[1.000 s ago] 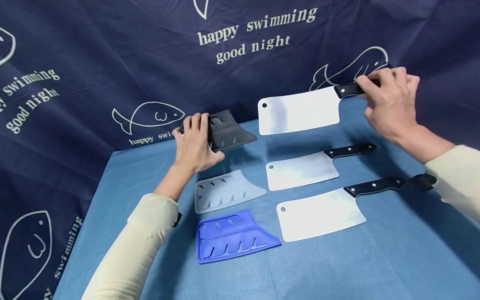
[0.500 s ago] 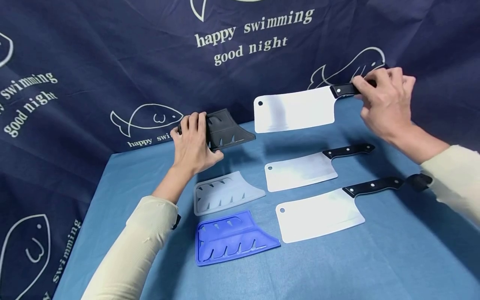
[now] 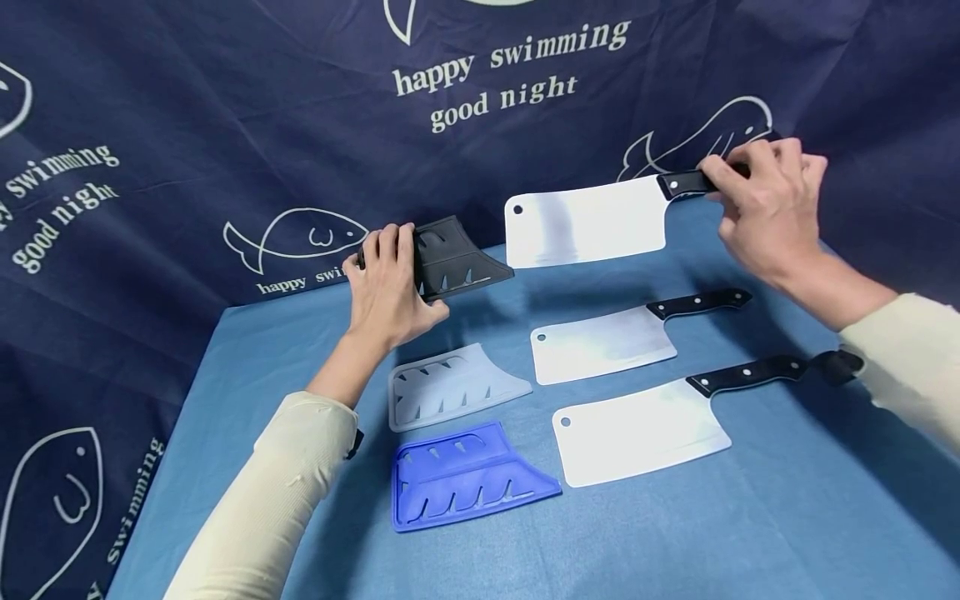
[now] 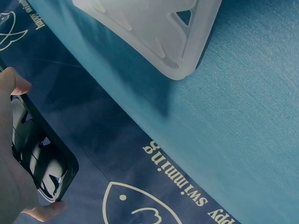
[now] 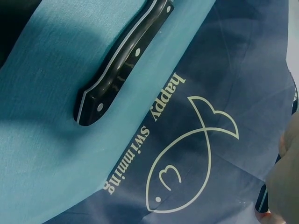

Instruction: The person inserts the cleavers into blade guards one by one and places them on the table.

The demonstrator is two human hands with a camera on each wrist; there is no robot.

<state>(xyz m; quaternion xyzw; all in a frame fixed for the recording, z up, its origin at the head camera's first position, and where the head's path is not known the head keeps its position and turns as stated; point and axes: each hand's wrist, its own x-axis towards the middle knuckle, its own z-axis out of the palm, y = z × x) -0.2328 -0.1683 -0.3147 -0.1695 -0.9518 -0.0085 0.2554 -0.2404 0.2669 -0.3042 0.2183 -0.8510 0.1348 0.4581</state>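
My left hand (image 3: 388, 292) grips a black slotted blade cover (image 3: 457, 257) by its closed end, raised over the back of the table. In the left wrist view the fingers hold the edges of this black cover (image 4: 46, 156). To the right, my right hand (image 3: 776, 204) holds a cleaver (image 3: 588, 223) by its black handle, the blade level and pointing left at the cover's open end. A gap separates blade tip and cover. In the right wrist view only a bit of the held handle (image 5: 262, 199) shows beside the hand.
On the blue tablecloth (image 3: 637, 533) lie a whitish translucent blade cover (image 3: 457, 387) and a blue one (image 3: 472, 477). Right of them lie a smaller cleaver (image 3: 600, 346) and a larger cleaver (image 3: 641, 432), handles to the right. A dark printed curtain (image 3: 517, 150) hangs behind.
My right hand has brought the cleaver slightly left, narrowing the gap to the black cover. The left hand stays nearly still, and the things on the table have not moved.
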